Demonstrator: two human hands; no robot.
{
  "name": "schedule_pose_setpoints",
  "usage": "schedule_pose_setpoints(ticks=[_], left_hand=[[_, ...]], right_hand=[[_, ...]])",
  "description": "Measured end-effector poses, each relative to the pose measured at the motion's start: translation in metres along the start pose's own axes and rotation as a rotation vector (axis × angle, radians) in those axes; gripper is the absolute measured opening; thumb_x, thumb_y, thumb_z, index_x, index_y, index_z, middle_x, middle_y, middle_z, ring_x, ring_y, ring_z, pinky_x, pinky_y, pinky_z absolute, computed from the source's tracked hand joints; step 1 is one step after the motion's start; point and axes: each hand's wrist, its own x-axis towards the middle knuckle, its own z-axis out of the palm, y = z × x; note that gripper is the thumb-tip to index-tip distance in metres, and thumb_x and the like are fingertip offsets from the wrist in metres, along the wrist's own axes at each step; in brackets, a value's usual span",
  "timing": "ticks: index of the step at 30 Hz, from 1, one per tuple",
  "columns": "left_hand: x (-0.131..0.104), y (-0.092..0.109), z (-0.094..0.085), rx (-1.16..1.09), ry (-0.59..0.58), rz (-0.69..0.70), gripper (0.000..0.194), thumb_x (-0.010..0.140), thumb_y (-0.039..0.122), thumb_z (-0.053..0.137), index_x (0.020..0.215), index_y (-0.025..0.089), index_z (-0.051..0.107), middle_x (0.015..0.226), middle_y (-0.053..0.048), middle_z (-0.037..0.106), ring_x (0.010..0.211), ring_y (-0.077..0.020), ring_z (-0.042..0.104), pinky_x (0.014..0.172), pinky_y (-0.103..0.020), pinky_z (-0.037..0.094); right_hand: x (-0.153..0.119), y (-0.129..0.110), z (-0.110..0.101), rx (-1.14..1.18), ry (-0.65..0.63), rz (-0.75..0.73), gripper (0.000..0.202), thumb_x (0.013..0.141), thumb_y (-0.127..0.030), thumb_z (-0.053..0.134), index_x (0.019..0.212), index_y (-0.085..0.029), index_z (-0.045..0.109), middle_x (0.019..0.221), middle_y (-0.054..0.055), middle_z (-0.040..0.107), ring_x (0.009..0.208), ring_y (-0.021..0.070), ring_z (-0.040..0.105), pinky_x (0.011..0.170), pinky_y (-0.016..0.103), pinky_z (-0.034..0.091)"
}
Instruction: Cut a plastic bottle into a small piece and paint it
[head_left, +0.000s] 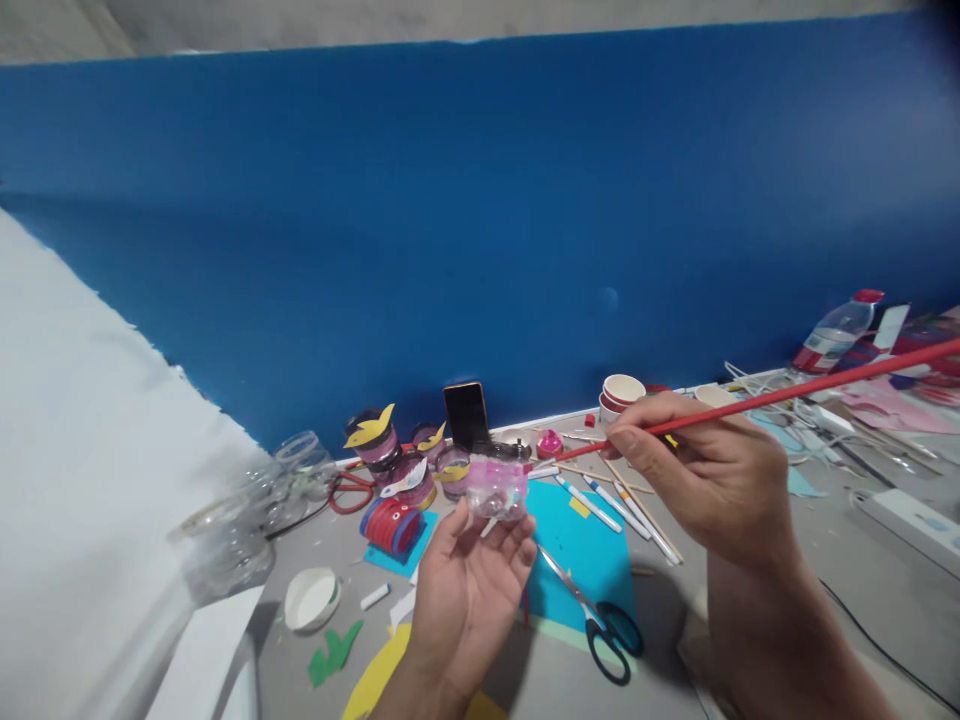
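Observation:
My left hand (472, 590) is closed around the lower part of a clear plastic bottle piece (498, 488), held above the table. Pink paint covers part of its upper side. Between thumb and fingers, my right hand (705, 475) grips a long red paintbrush (757, 401). The brush tip points left and sits at the right edge of the bottle piece; whether it touches I cannot tell. Behind them stands a small pot of pink paint (550, 444). Scissors with black handles (611, 635) lie open on a blue paper sheet (592, 560) below my hands.
Decorated bottle pieces (391, 526) and a propped phone (466, 415) stand left of centre. Markers (589, 503) and sticks lie right of centre. Paper cups (622, 390) stand by the wall. Clear plastic pieces (232, 540) are at left, a power strip (911, 525) and bottle (836, 335) at right.

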Motion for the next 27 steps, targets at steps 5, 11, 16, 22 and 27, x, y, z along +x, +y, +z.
schedule_pose_setpoints(ticks=[5,11,16,22,27], left_hand=[[0.0002,0.0011,0.0005,0.004,-0.002,-0.010,0.025,0.102,0.029,0.052,0.098,0.010,0.068,0.094,-0.016,0.072,0.083,-0.0270,0.073,0.070,-0.034,0.059],[-0.0003,0.0015,0.0013,-0.011,-0.018,-0.056,0.036,0.104,0.035,0.046,0.097,0.007,0.069,0.091,-0.017,0.072,0.078,-0.0252,0.072,0.066,-0.033,0.058],[-0.0004,0.0001,0.0008,-0.001,-0.033,-0.073,0.041,0.105,0.037,0.044,0.094,0.007,0.069,0.090,-0.017,0.072,0.076,-0.0244,0.071,0.065,-0.032,0.057],[-0.0005,-0.0001,0.0013,-0.025,-0.041,-0.117,0.043,0.105,0.042,0.044,0.095,0.008,0.069,0.093,-0.017,0.071,0.080,-0.0242,0.071,0.067,-0.031,0.058],[-0.0014,0.0003,0.0012,-0.048,-0.042,-0.139,0.048,0.106,0.045,0.042,0.093,0.007,0.068,0.092,-0.018,0.071,0.075,-0.0221,0.070,0.064,-0.029,0.057]], right_hand=[[0.0003,-0.0019,0.0032,0.028,0.038,-0.004,0.009,0.093,-0.018,0.073,0.086,-0.024,0.072,0.076,-0.003,0.074,0.066,0.0119,0.067,0.061,0.025,0.053],[0.0017,0.0002,0.0016,0.008,0.015,0.013,0.011,0.093,-0.017,0.073,0.084,-0.024,0.072,0.074,-0.003,0.073,0.065,0.0120,0.067,0.060,0.025,0.052],[0.0000,0.0001,0.0023,0.033,0.052,0.042,0.010,0.094,-0.019,0.072,0.086,-0.024,0.073,0.074,-0.003,0.073,0.065,0.0127,0.066,0.059,0.026,0.051],[0.0008,0.0014,-0.0010,0.002,0.024,0.041,0.010,0.094,-0.022,0.073,0.084,-0.024,0.074,0.073,-0.002,0.073,0.064,0.0138,0.066,0.059,0.028,0.050],[0.0004,0.0036,-0.0028,-0.012,0.038,0.050,0.010,0.094,-0.022,0.073,0.084,-0.024,0.073,0.074,-0.002,0.073,0.066,0.0137,0.067,0.060,0.028,0.050]])
